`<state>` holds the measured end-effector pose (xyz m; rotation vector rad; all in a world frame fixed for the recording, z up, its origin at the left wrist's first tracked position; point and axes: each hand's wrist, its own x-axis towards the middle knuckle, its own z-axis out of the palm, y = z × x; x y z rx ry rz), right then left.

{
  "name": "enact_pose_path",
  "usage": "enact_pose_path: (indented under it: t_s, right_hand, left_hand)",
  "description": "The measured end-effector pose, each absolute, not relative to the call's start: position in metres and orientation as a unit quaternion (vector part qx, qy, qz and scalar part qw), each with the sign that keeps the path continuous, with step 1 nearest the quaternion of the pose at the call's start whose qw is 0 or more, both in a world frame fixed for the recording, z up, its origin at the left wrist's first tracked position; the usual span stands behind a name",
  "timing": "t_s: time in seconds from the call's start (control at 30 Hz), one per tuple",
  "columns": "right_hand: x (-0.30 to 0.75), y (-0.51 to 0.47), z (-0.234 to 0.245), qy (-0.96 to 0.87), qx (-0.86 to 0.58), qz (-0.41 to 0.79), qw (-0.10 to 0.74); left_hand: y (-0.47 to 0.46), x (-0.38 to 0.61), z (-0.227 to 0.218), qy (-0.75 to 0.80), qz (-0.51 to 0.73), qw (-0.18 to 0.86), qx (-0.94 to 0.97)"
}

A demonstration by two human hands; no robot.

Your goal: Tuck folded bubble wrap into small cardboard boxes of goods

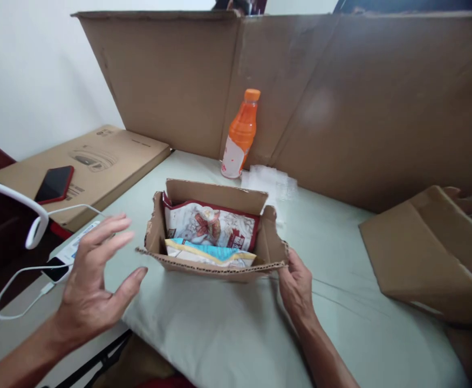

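A small open cardboard box [268, 245] sits on a pale green cloth [227, 323]. Inside it stand a red and white snack packet [209, 226] and a blue and yellow packet [207, 253]. My right hand [296, 285] grips the box's torn front flap at its right corner, fingers pinched on the card. To the left of the box my left hand [94, 275] hovers with fingers spread, holding nothing and apart from the box.
An orange drink bottle [240, 134] stands behind the box against a tall cardboard screen [341, 97]. A folded cardboard piece [430, 253] lies at right. At left, a flat carton [110, 161] carries a red phone [54, 184]; white cables [21, 275] trail nearby.
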<state>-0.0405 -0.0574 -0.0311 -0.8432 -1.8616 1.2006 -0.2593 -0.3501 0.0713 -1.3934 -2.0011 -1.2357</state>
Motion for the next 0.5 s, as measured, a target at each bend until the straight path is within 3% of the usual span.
enact_pose_path:
  t_s: [0.13, 0.27, 0.5]
  right_hand:
    - [-0.040, -0.075, -0.013, -0.713, -0.303, 0.548, 0.315]
    - [-0.047, -0.091, 0.006, -0.734, -0.286, 0.545, 0.288]
    - [-0.048, -0.083, 0.006, -0.774, -0.272, 0.494, 0.287]
  left_hand:
    - [-0.355, -0.241, 0.021, -0.782, -0.508, 0.014, -0.361]
    - [-0.327, -0.241, -0.011, -0.759, -0.553, -0.169, -0.298]
    - [-0.271, -0.268, -0.017, -0.728, -0.611, -0.136, -0.279]
